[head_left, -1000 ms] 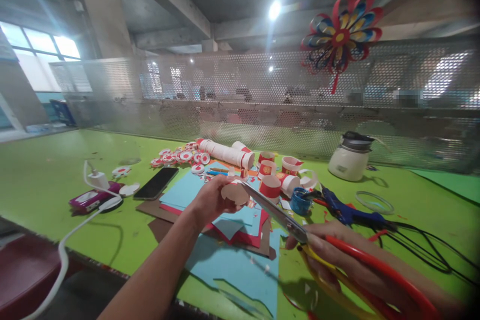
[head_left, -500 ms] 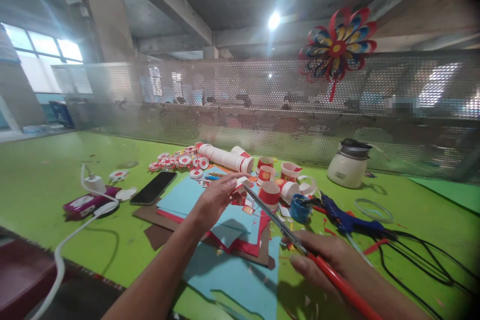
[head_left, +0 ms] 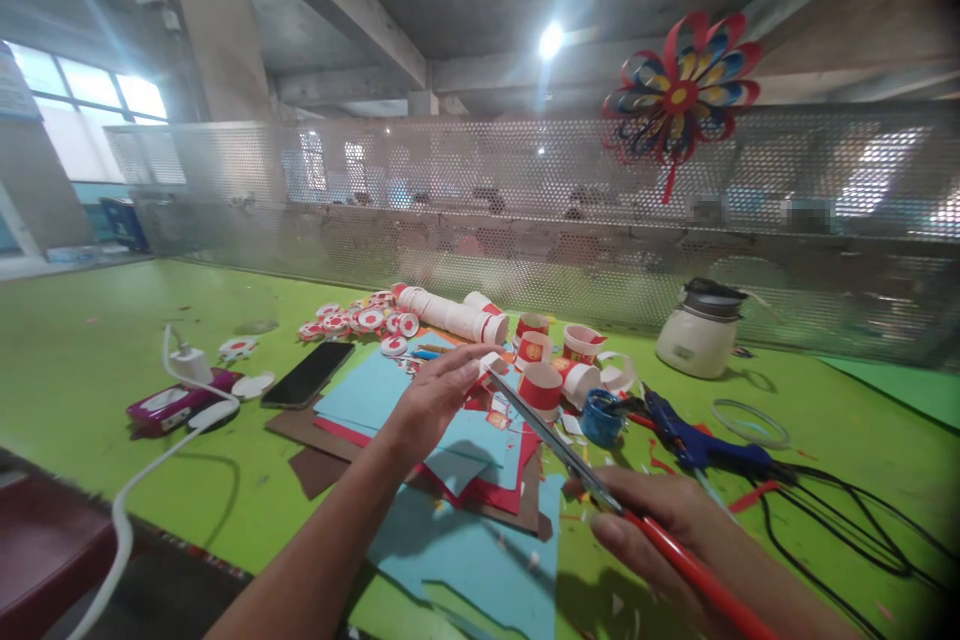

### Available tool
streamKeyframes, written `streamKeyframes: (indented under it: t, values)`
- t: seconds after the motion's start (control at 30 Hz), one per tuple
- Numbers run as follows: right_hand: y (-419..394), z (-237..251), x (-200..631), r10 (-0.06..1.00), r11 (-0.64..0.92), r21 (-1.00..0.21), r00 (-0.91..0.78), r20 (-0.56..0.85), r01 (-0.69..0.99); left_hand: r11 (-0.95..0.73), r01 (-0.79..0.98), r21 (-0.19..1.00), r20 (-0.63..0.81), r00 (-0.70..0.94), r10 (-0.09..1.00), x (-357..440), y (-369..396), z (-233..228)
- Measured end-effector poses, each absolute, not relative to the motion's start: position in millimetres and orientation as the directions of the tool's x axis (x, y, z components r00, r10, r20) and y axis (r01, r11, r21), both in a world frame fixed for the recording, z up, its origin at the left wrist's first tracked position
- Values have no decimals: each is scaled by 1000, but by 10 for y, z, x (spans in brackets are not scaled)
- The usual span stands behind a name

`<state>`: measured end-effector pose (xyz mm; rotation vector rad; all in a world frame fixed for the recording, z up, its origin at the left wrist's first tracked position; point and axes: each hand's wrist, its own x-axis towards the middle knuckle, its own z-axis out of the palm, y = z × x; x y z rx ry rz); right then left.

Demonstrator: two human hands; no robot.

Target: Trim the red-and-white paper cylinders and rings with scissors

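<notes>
Long scissors (head_left: 559, 448) with red handles are gripped in my right hand (head_left: 649, 520). Their blade tips meet a small white and red piece of paper cup (head_left: 489, 370), which the fingers of my left hand (head_left: 439, 395) pinch. My left fingertips partly hide this piece. Below my left hand lies a stack of light blue, red and brown paper sheets (head_left: 356, 395), with small scraps on it. Cut red and white paper cups (head_left: 540, 388) stand just beyond the blades.
White cup rolls (head_left: 450, 315) and several red-dotted discs (head_left: 370, 319) lie behind. At left are a phone (head_left: 309, 375) and a purple power bank (head_left: 176, 408) with a white cable. A blue glue gun (head_left: 701, 445), black cord, blue tape roll (head_left: 601, 417) and white jar (head_left: 697, 332) sit right.
My right hand and the scissors have shifted slightly to the right. My left hand stays nearly in place, still pinching the cup piece at the blade tips.
</notes>
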<state>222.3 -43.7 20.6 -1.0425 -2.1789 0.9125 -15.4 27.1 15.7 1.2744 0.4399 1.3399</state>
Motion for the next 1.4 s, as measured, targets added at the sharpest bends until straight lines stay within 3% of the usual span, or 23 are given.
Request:
streamKeyframes:
  t: [0.2,0.37,0.57,0.77,1.07,1.4]
  values:
    - [-492,294,2163,828,513,-674,-514,225,531,-271,-472,839,426,260,867,-156,269,154]
    - [-484,265,2171,859,475,-672,-466,214,567,-264,-470,842,419,261,870,-142,260,164]
    - [-448,206,2203,830,546,-577,-484,276,607,-263,-457,850,411,262,873,-141,263,162]
    - [-400,181,2226,828,555,-503,-502,252,663,-261,-459,850,408,259,875,-145,274,149]
    - [-402,166,2216,807,590,-459,-504,309,664,-280,-446,850,421,257,870,-144,294,122]
    - [-441,173,2228,819,573,-404,-506,270,713,-275,-416,867,400,250,882,-142,306,101]
